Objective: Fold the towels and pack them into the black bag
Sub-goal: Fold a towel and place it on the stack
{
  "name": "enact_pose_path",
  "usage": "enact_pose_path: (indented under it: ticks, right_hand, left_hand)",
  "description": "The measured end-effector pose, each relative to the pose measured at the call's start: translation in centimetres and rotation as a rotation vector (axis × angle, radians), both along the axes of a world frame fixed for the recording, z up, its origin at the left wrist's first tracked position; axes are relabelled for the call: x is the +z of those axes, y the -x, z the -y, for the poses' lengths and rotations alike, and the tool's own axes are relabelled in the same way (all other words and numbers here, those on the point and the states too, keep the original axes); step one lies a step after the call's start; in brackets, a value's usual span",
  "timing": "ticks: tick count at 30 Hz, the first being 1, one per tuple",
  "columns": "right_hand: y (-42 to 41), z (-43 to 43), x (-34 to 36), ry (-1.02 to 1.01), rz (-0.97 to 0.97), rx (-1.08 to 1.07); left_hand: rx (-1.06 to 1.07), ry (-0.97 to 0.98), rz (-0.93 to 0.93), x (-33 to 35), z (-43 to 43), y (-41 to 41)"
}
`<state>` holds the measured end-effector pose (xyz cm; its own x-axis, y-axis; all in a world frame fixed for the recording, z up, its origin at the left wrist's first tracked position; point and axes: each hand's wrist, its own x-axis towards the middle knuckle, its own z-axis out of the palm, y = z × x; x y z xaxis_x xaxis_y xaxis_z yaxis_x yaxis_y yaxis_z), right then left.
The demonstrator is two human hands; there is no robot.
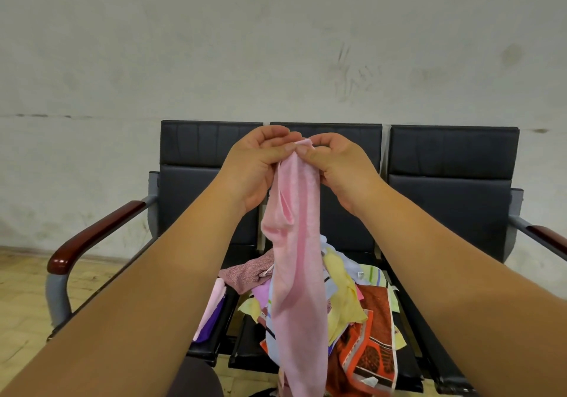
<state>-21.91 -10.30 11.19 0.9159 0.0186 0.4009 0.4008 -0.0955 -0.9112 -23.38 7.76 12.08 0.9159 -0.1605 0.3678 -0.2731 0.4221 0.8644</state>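
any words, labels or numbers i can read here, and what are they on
No text can be read.
On the striped towel, a small tag: too small to read.
On the orange towel, a corner label: blurred.
On the pink towel: no print shows.

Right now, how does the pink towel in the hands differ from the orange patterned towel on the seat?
The pink towel hangs in the air, pinched at its top by left hand and right hand; the orange patterned towel lies crumpled in the pile on the seat, untouched. The pink towel is plain; the orange patterned towel has a print and pale border. Shared: both unfolded.
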Motion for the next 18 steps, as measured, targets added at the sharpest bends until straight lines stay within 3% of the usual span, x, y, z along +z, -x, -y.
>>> enact_pose_path:
  ticks: [18]
  right_hand:
    - [0.3, -0.3, 0.2, 0.145, -0.017, -0.023]
  left_hand:
    - [0.025, 0.159, -0.118, -0.1, 1.2, -0.1]
